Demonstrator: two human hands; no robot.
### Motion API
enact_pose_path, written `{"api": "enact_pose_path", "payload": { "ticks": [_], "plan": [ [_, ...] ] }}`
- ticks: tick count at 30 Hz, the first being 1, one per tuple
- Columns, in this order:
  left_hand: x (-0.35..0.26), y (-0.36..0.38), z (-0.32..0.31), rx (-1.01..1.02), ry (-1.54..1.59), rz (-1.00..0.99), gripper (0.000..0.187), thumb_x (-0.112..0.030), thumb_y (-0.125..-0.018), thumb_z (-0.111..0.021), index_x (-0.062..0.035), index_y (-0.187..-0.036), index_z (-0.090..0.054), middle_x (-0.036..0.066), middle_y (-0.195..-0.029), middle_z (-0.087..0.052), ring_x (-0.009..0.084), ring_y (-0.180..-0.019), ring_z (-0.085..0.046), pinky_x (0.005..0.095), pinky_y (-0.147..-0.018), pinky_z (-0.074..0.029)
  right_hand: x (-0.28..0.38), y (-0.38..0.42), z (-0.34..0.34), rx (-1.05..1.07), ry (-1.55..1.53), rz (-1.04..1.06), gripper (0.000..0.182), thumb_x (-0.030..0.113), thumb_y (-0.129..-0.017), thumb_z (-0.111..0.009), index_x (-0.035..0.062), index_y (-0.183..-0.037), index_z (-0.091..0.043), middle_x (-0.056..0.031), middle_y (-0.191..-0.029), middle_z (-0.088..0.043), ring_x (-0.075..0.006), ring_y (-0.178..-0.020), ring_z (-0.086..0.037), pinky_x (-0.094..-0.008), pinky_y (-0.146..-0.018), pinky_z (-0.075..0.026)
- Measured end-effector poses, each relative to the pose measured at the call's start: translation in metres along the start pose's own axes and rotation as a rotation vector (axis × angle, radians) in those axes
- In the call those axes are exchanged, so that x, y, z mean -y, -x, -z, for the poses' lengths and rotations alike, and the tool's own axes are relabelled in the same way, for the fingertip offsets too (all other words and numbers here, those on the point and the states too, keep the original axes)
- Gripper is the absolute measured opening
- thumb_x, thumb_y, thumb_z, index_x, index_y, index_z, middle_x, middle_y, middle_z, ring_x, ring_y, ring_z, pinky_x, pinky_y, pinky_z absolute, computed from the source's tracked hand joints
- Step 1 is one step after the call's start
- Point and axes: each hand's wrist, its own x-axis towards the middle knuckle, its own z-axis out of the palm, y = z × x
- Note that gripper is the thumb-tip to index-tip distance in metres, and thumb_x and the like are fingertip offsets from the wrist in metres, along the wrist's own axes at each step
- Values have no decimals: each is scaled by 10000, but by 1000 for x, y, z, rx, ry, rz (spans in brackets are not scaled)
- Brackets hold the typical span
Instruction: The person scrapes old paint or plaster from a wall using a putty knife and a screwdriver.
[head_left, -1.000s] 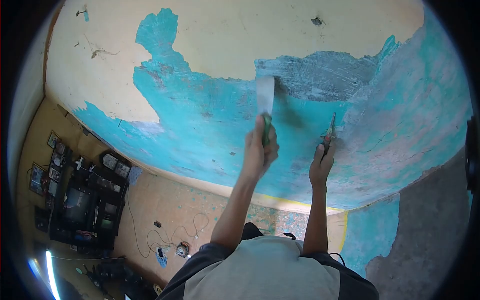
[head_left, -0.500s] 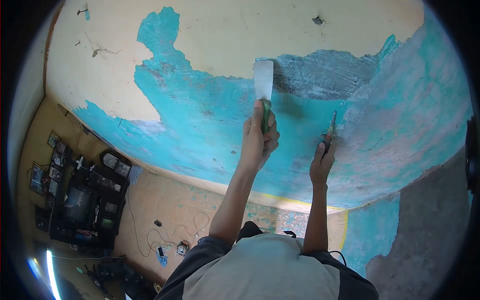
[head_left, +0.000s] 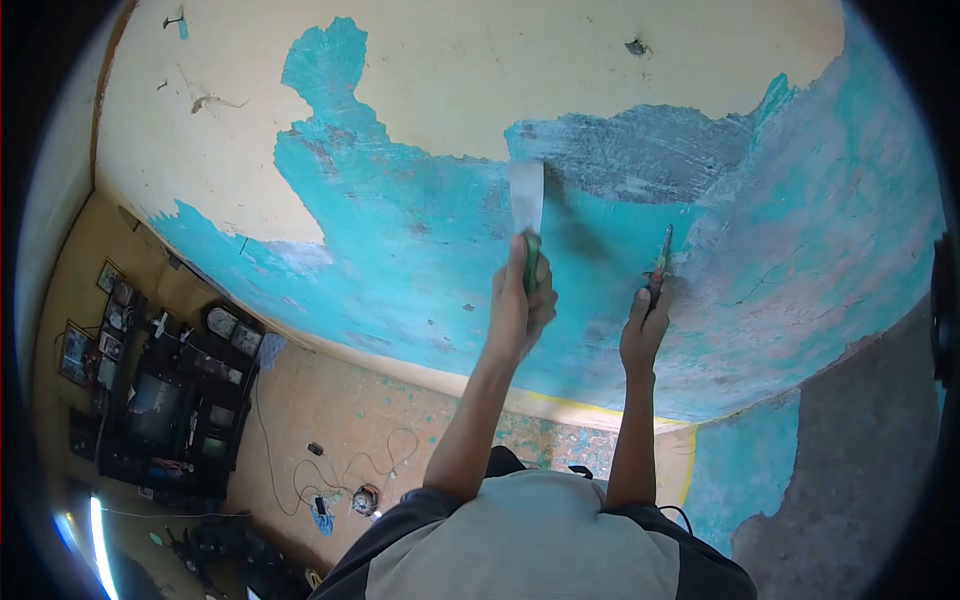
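Observation:
My left hand [head_left: 520, 312] is wrapped round the green handle of a putty knife [head_left: 527, 198]. Its wide metal blade points up the wall [head_left: 400, 265], just below the lower edge of a grey scraped patch [head_left: 640, 150]. To the right, my right hand [head_left: 645, 332] grips the dark handle of a narrow, pointed metal tool [head_left: 665, 250], its tip aimed upward close over the turquoise paint. Cream paint [head_left: 480, 70] covers the upper wall and ends in a ragged border with the turquoise.
At lower left stands a dark cabinet [head_left: 150, 405] with a television and framed pictures. On the floor [head_left: 270, 440] lie cables, a round device [head_left: 366, 498], a blue cloth [head_left: 322, 520] and paint flakes. A lit tube lamp [head_left: 103, 545] shows in the corner.
My left hand has drawn the putty knife down the wall, away from the cream border. My right hand with its pointed tool has hardly moved.

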Motion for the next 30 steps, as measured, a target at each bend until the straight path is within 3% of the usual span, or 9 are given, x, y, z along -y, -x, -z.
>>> {"api": "enact_pose_path", "payload": {
  "ticks": [2,5,14,17,18,20,24,26,30],
  "plan": [
    [7,3,5,-13,-8,15,534,-616,-1078,-393,-181,-768,-395,-91,-554,-252,20,-413,-186,214,-351,-127,-6,-1,-5,-65,7,124,401,268,-1129,-444,-9,-1418,-469,27,-751,-416,-66,-635,-341,-278,-565,-312],
    [-18,2,-11,0,-40,28,542,-620,-1076,-394,-180,-760,-388,-89,-551,-257,18,-409,-187,215,-350,-132,-4,1,-6,-72,13,74,366,264,-1130,-439,-5,-1373,-487,25,-748,-420,-66,-636,-342,-277,-565,-309],
    [1,5,2,-31,-59,38,544,-610,-1083,-388,-181,-748,-376,-89,-553,-257,22,-410,-196,214,-345,-149,-8,1,-7,-82,19,92,362,290,-1127,-446,-6,-1327,-504,28,-756,-424,-63,-640,-353,-284,-561,-306],
    [-34,-9,-17,-12,-47,-18,545,-607,-1086,-382,-181,-747,-376,-92,-555,-260,20,-410,-195,214,-344,-147,-12,2,-7,-77,27,82,389,284,-1128,-443,-9,-1380,-487,25,-772,-433,-64,-648,-351,-277,-568,-308],
    [-45,-11,-17,90,-93,-30,548,-609,-1086,-379,-182,-742,-375,-93,-561,-262,19,-415,-206,213,-345,-152,-7,2,-6,-76,31,83,389,284,-1128,-443,-9,-1380,-487,25,-772,-433,-64,-648,-351,-277,-568,-308],
    [-35,-13,-9,80,-83,-29,549,-607,-1087,-378,-183,-739,-372,-92,-561,-262,18,-416,-208,214,-345,-151,3,2,-3,-37,20,-32,437,170,-1106,-455,-52,-1481,-423,-236,-1296,-662,-341,-1165,-669,-387,-959,-496],
    [-18,1,-9,-15,-51,31,552,-606,-1088,-377,-183,-733,-366,-89,-562,-260,16,-418,-203,214,-344,-144,2,2,-1,-11,6,-25,441,173,-1106,-455,-55,-1482,-421,-236,-1303,-656,-335,-1186,-660,-385,-981,-488],
    [-25,-5,-12,-8,-60,10,551,-609,-1086,-378,-183,-736,-369,-89,-562,-259,17,-415,-198,214,-343,-142,6,2,0,13,-14,-95,444,176,-1107,-454,-63,-1478,-418,-233,-1306,-652,-328,-1193,-656,-387,-990,-488],
    [-48,-8,-17,39,-108,-38,556,-631,-1073,-390,-184,-743,-372,-93,-564,-258,17,-414,-195,211,-342,-136,-3,1,-3,-12,15,-29,448,183,-1108,-455,-69,-1477,-416,-216,-1263,-663,-299,-1126,-666,-375,-963,-491]
  ]
}}
